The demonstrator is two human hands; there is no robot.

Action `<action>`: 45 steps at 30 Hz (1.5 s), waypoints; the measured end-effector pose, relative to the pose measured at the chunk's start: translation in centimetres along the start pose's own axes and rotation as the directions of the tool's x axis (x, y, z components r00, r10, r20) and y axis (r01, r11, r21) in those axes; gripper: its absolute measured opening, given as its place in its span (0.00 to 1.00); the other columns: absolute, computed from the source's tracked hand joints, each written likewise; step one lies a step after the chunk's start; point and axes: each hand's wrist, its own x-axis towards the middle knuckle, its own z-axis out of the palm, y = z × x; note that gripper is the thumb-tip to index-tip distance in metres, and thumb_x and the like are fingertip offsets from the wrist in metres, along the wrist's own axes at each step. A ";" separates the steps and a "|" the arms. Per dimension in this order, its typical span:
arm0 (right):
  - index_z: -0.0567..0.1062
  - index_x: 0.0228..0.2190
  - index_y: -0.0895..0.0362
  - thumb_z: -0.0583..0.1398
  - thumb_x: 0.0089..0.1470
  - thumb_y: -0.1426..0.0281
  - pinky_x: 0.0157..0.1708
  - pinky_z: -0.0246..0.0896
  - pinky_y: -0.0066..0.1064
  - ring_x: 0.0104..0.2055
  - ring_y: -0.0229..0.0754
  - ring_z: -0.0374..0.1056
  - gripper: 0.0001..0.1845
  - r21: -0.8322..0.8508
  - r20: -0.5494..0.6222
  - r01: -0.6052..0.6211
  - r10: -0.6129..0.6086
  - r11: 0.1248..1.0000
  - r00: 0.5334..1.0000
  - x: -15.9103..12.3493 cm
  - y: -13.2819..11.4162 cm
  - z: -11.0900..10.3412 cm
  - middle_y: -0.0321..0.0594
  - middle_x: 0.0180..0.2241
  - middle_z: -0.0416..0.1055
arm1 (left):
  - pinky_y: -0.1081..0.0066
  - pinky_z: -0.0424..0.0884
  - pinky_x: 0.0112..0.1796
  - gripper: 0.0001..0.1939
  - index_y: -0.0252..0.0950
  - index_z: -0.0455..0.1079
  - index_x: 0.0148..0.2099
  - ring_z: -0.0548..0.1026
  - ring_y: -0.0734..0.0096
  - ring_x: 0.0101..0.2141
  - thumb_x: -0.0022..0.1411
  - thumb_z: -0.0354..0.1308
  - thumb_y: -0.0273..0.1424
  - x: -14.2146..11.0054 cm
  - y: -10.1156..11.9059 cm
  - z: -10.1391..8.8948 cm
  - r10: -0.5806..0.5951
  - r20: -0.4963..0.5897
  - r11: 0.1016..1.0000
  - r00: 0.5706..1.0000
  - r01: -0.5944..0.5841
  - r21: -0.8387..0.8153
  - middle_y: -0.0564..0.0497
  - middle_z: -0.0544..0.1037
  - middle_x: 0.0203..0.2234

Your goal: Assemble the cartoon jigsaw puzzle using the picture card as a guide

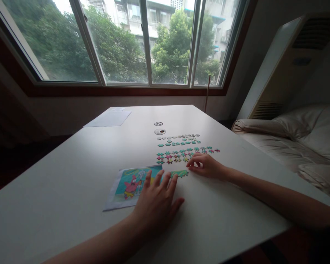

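Observation:
My left hand (155, 198) lies with its fingers spread over the right part of a printed cartoon picture sheet (130, 187), which shows a pink starfish figure on a blue ground. Its fingertips reach the left end of a short green strip of joined jigsaw puzzle pieces (180, 173). At that strip's right end, my right hand (206, 165) has its thumb and fingers drawn together near the table. Whatever is between those fingertips is too small to make out. Just beyond the right fingertips are loose puzzle pieces (177, 160), pink, yellow and teal, laid in rows.
The white table (71, 165) carries more rows of pieces (178, 143) farther off, two round grommets (160, 132) and a paper sheet (108, 118) at the far left. A window (148, 44) stands behind it. To the right are a leather sofa (280, 135) and a tall air conditioner (277, 69).

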 end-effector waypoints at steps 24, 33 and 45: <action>0.79 0.32 0.56 0.64 0.38 0.61 0.30 0.58 0.26 0.31 0.39 0.68 0.17 -0.309 0.308 -0.233 0.329 0.922 0.893 10.6 14.9 -7.0 0.39 0.30 0.75 | 0.50 0.55 0.54 0.23 0.36 0.58 0.58 0.57 0.50 0.56 0.62 0.48 0.37 0.2 0.6 0.5 0.152 0.046 0.966 0.987 -0.139 -0.219 0.40 0.59 0.58; 0.78 0.29 0.58 0.67 0.31 0.59 0.25 0.55 0.26 0.27 0.38 0.65 0.21 -0.312 0.332 -0.299 0.399 0.902 0.855 11.4 15.0 -7.1 0.40 0.27 0.73 | 0.50 0.54 0.54 0.24 0.35 0.57 0.59 0.57 0.48 0.57 0.61 0.49 0.36 0.3 0.8 0.2 0.150 0.088 0.973 0.985 -0.131 -0.190 0.37 0.58 0.58; 0.74 0.40 0.60 0.59 0.47 0.59 0.27 0.60 0.26 0.26 0.34 0.65 0.21 0.092 0.222 -0.121 0.098 0.988 0.970 7.2 6.3 -5.5 0.38 0.26 0.72 | 0.50 0.53 0.54 0.23 0.37 0.58 0.58 0.56 0.50 0.57 0.62 0.48 0.37 0.2 0.9 0.5 0.127 0.050 0.970 0.991 -0.114 -0.213 0.39 0.59 0.58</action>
